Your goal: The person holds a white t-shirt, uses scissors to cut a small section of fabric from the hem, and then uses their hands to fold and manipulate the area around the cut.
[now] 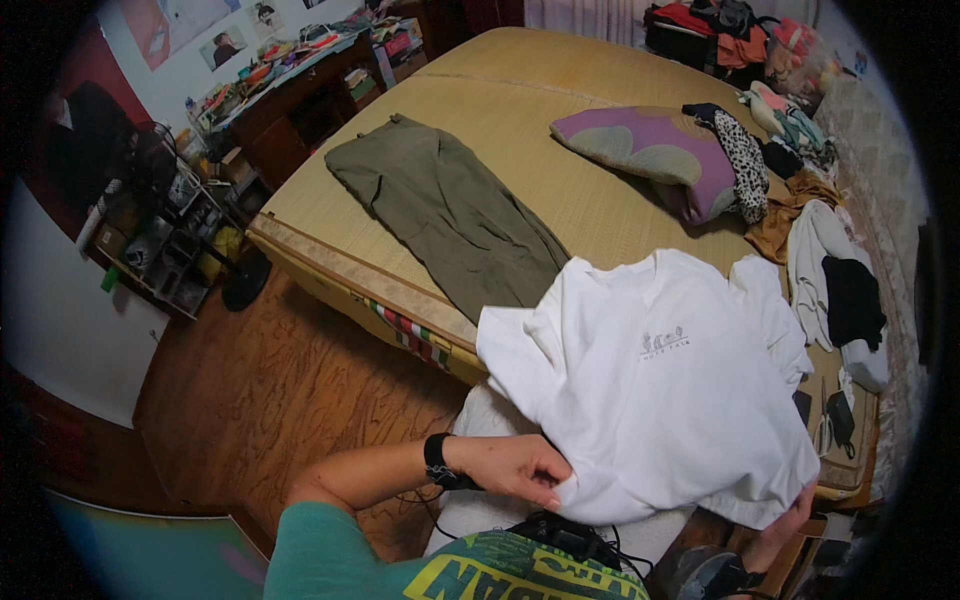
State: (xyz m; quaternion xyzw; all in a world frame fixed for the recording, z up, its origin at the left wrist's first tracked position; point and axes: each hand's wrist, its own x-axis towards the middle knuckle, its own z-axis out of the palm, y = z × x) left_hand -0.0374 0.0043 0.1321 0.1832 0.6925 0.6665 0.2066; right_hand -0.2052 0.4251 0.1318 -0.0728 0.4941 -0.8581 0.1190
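Note:
A white T-shirt [670,370] with a small dark print on its chest lies spread over the near edge of the bed, its neck pointing away from me. Its lower left hem corner is pinched between the thumb and fingers of my left hand [515,468], which wears a black wristband. At the lower right corner, my right hand [795,515] grips the hem, with part of its fingers hidden under the cloth. Olive-green trousers [450,210] lie lengthwise on the bed beyond the shirt, one end close to its left sleeve.
A woven mat covers the bed [500,70]. On it are a purple patterned pillow [650,155] and heaped clothes [800,220] along the right side. A cluttered desk [300,90] stands at the back left, with a shelf [180,240] nearer. Wooden floor [300,380] lies left of the bed.

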